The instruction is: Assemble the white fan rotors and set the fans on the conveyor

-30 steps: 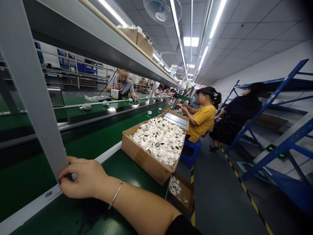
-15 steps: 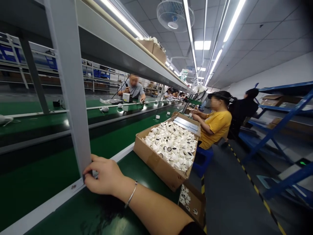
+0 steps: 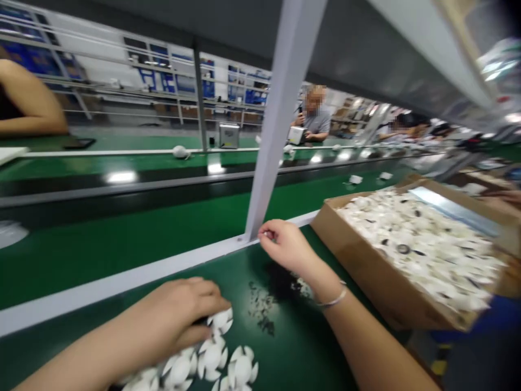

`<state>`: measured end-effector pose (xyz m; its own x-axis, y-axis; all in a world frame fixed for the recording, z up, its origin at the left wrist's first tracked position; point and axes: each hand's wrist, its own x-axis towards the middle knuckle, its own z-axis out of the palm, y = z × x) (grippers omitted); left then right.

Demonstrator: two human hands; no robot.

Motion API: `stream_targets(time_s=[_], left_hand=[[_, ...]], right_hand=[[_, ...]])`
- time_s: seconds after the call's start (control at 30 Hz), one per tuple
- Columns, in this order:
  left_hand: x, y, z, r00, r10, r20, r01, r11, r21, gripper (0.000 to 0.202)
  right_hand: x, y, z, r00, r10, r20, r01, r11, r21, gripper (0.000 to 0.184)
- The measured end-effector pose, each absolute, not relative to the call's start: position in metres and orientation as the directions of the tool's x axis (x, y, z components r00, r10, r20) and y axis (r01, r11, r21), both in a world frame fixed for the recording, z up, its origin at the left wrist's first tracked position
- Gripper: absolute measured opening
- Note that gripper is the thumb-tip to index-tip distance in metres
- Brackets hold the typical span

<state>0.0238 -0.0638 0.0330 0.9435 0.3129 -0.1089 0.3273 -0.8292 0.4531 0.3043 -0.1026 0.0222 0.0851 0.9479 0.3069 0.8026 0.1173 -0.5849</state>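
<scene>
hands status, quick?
Left hand: closed, fingers curled on a white moulded piece on the green conveyor belt.
Right hand: closed, fingers pinched at the white edge rail; anything held cannot be told.

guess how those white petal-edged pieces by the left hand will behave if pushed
The white petal-edged pieces beside the left hand probably bend rather than snap, given their thin, flared edges. Their rounded centres and the glossy green belt suggest they may rock or slide easily. They likely weigh little, judging by the loose heap in the cardboard box.
</scene>
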Motion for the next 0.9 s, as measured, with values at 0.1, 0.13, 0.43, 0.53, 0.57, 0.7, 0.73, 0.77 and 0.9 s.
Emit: stream_targets(time_s=[0.1,0.13,0.43,0.53,0.57,0.7,0.73,0.77,0.9], left_hand=[[0.027,-0.058,0.04,0.937,0.297,-0.182,0.348,-0.801,0.487,0.042],[0.027,-0.056,0.039,0.937,0.302,-0.178,0.351,-0.799,0.489,0.043],[0.023,-0.055,0.032,0.938,0.326,-0.116,0.345,-0.843,0.413,0.036],[0.024,-0.057,0.03,0.962,0.271,-0.041,0.268,-0.897,0.352,0.042],[0.025,-0.057,0.029,0.971,0.238,-0.019,0.23,-0.915,0.331,0.04],[0.025,-0.058,0.021,0.986,0.164,-0.021,0.162,-0.932,0.324,0.029],[0.025,-0.058,0.02,0.983,0.178,-0.032,0.178,-0.924,0.338,0.028],[0.025,-0.058,0.02,0.978,0.204,-0.04,0.205,-0.913,0.353,0.027],[0.025,-0.056,0.027,0.93,0.359,-0.077,0.355,-0.828,0.434,0.028]], right_hand=[[0.299,-0.112,0.028,-0.155,0.981,0.114,0.779,0.192,-0.597,0.012],[0.296,-0.114,0.029,-0.225,0.973,0.047,0.781,0.209,-0.589,0.013],[0.281,-0.12,0.03,-0.327,0.923,-0.204,0.899,0.237,-0.368,0.018],[0.278,-0.121,0.03,-0.323,0.917,-0.235,0.91,0.233,-0.344,0.019],[0.277,-0.122,0.029,-0.317,0.919,-0.236,0.915,0.231,-0.332,0.019],[0.27,-0.123,0.024,-0.274,0.935,-0.224,0.948,0.224,-0.227,0.016],[0.268,-0.123,0.022,-0.262,0.939,-0.225,0.955,0.218,-0.202,0.015],[0.267,-0.123,0.021,-0.251,0.941,-0.227,0.96,0.212,-0.185,0.015],[0.265,-0.122,0.017,-0.238,0.945,-0.225,0.963,0.201,-0.178,0.013]])
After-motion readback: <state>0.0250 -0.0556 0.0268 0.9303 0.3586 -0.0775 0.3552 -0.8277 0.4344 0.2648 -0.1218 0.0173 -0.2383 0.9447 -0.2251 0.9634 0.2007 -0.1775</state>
